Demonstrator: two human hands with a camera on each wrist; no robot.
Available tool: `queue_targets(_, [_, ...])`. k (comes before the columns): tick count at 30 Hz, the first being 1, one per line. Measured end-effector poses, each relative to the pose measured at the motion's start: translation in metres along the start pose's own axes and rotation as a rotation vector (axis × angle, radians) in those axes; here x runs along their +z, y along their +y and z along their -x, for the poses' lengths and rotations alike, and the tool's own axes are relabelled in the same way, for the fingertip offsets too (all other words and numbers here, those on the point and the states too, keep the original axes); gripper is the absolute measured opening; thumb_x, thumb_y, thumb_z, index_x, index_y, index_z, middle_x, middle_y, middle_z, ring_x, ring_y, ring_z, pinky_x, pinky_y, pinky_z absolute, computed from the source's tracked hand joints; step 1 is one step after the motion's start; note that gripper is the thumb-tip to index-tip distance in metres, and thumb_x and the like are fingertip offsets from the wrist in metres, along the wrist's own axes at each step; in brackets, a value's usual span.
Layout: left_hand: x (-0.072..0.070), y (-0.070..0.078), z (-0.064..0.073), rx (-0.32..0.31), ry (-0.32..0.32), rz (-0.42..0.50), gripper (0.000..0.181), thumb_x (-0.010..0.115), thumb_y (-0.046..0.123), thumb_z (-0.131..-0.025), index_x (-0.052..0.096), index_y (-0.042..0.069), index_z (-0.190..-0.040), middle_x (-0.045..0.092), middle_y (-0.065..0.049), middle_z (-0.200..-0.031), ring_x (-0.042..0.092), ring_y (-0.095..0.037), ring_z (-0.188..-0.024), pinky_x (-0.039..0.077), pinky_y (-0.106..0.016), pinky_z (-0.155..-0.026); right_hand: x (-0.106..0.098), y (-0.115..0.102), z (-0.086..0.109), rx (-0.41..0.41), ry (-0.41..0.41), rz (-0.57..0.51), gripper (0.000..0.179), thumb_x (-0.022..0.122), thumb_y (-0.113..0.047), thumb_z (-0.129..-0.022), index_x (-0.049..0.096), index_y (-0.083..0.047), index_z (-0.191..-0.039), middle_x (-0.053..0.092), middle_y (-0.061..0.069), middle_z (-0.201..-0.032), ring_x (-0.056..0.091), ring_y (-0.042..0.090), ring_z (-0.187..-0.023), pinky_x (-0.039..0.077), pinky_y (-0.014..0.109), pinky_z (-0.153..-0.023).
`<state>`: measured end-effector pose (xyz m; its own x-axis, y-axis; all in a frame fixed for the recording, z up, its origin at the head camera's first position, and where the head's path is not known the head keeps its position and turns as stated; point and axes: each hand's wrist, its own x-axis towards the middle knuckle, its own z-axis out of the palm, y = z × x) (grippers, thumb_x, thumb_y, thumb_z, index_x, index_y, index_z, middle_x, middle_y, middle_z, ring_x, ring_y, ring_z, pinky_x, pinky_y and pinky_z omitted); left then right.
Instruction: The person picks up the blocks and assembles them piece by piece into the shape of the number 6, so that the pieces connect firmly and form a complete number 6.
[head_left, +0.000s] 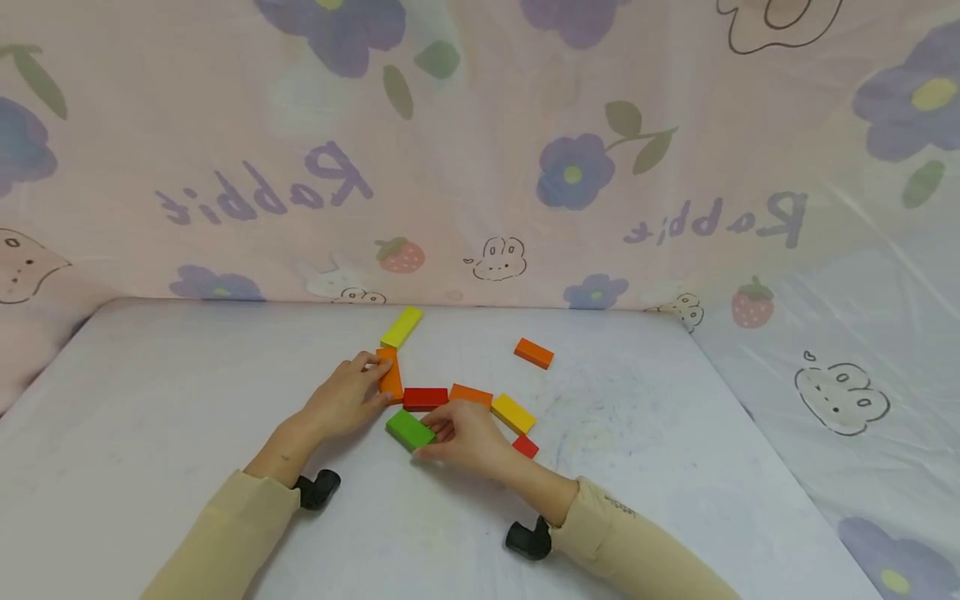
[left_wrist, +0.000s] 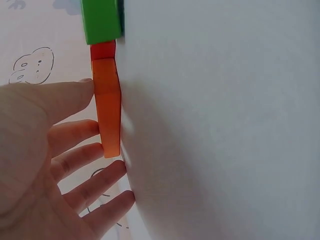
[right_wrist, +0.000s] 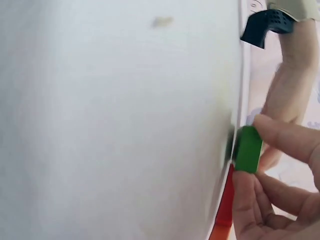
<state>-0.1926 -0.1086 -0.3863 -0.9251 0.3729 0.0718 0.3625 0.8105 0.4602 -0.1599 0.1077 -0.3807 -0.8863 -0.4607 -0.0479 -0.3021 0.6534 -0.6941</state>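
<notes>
My left hand touches an orange block with its thumb and fingertips; in the left wrist view its fingers are spread and only gently bent. A green block is pinched at its right end between thumb and fingers of my right hand. In the right wrist view the green block shows between thumb and fingertips, close to the table surface. Just behind it lies a red block, whose left end meets the lower end of the orange one.
A yellow-green block adjoins the orange one's far end. Rightward from the red block run another orange block, partly covered by my right hand, a yellow block and a small red piece. A separate orange block lies behind on the white table.
</notes>
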Motion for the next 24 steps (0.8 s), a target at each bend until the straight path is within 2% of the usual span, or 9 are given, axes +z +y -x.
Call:
queue_targets(11, [0.002, -0.002, -0.001, 0.0, 0.009, 0.015, 0.052, 0.06, 0.021, -0.094, 0.048, -0.004, -0.137, 0.047, -0.02, -0.135, 0.048, -0.04, -0.117, 0.047, -0.055, -0.094, 0.011, -0.01, -0.005, 0.067, 0.02, 0.047, 0.034, 0.085, -0.027, -0.071, 0.067, -0.006, -0.091, 0.063, -0.002, -0.079, 0.053, 0.007, -0.07, 0.046, 0.018, -0.062])
queue_targets(16, [0.002, 0.001, -0.001, 0.004, 0.001, 0.033, 0.051, 0.059, 0.021, -0.094, 0.048, -0.004, -0.137, 0.047, -0.02, -0.135, 0.048, -0.04, -0.117, 0.046, -0.055, -0.096, 0.012, -0.012, -0.007, 0.097, 0.025, 0.063, 0.036, 0.085, -0.028, -0.071, 0.064, -0.006, -0.091, 0.062, -0.002, -0.078, 0.053, 0.009, -0.07, 0.046, 0.019, -0.061])
queue_targets(24, [0.001, -0.001, 0.0, 0.001, 0.01, 0.014, 0.051, 0.059, 0.022, -0.094, 0.049, -0.004, -0.137, 0.047, -0.019, -0.135, 0.048, -0.039, -0.116, 0.047, -0.055, -0.095, 0.014, -0.012, -0.009, 0.068, 0.02, 0.047, 0.037, 0.085, -0.028, -0.072, 0.063, -0.005, -0.09, 0.06, -0.002, -0.074, 0.052, 0.008, -0.067, 0.045, 0.018, -0.059])
